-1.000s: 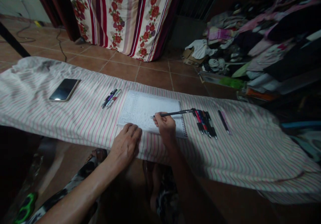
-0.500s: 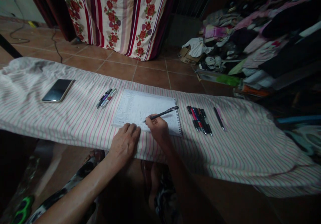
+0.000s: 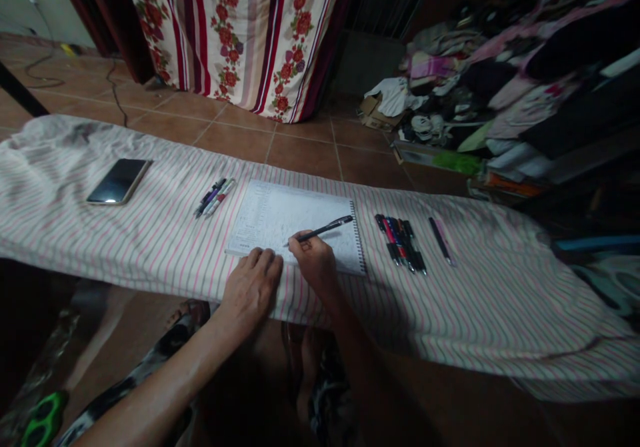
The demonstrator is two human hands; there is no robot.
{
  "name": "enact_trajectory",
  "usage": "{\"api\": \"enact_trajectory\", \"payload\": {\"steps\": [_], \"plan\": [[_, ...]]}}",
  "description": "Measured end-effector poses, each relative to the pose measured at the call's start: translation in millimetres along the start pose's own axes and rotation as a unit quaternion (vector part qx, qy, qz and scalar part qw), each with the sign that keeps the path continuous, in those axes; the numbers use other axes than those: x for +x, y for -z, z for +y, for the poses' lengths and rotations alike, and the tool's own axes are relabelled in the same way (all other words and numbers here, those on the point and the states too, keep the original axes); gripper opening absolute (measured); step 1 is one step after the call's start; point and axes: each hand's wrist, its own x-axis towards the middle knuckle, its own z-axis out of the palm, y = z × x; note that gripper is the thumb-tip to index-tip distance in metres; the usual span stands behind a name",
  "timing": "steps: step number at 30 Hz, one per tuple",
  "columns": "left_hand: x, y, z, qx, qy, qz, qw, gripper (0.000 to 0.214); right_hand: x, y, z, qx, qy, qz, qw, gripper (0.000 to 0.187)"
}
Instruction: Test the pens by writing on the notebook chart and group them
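Observation:
A spiral notebook (image 3: 295,210) lies on the striped cloth, its wire binding on the right side and faint writing along the left of the page. My right hand (image 3: 314,257) grips a black pen (image 3: 325,227), whose tip meets the lower part of the page. Beside it, my left hand (image 3: 253,283) rests flat, fingertips on the notebook's near edge. To the right lies a row of several pens (image 3: 400,243), with a black pen and a pinkish one (image 3: 441,240) apart from them. Left of the notebook sits a small bunch of pens (image 3: 214,198).
A dark-screened phone (image 3: 119,181) lies at the left of the striped cloth (image 3: 480,300). Beyond it hang a floral curtain (image 3: 230,33) and, at the right, a heap of clothes (image 3: 475,80) on the tiled floor (image 3: 240,137).
The view has shifted slightly. My right hand and the pen have moved a little left across the page, while my left hand stays on the notebook's edge.

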Motion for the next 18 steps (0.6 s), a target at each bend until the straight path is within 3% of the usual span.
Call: {"api": "enact_trajectory", "payload": {"steps": [14, 18], "plan": [[-0.3, 3.1, 0.0, 0.0, -0.003, -0.018, 1.0, 0.033, -1.6, 1.3, -4.4, -0.053, 0.003, -0.017, 0.998, 0.016], [-0.1, 3.1, 0.3, 0.006, 0.0, -0.018, 1.0, 0.032, -0.1, 0.3, -0.6, 0.007, -0.012, -0.024, 1.0, 0.016]]}}
